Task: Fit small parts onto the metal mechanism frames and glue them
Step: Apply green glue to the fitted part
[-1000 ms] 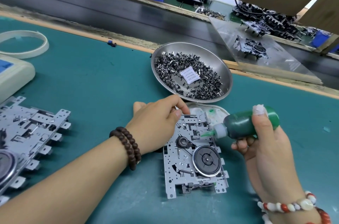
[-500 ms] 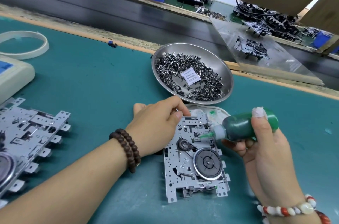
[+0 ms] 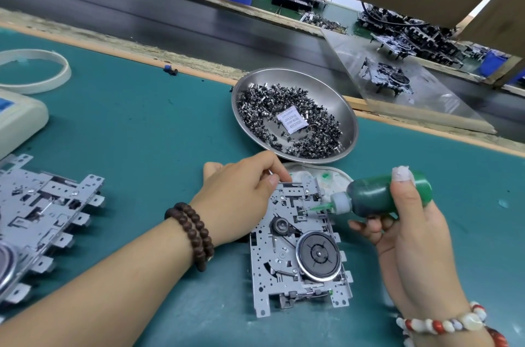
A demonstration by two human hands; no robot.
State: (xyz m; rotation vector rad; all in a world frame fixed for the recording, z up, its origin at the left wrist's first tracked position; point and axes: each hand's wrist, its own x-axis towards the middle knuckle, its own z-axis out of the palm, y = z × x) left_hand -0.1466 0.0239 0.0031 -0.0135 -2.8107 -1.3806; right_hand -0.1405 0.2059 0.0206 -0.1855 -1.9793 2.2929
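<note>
Glue nozzle on the frame, teal tabletop (image 3: 136,125) open at 10 o'clock

Perforated metal frame (image 3: 295,255) lies flat at centre; left hand (image 3: 241,199) curls its grip on the frame's far-left edge, right hand (image 3: 406,221) wraps the smooth green glue bottle (image 3: 380,196). At 12 o'clock, a shiny steel bowl (image 3: 335,96) holds small dark parts (image 3: 284,119).

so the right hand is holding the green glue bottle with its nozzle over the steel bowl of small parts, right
Not quite. In the head view the right hand holds the green glue bottle, but its nozzle points at the metal frame, not the steel bowl.
</note>
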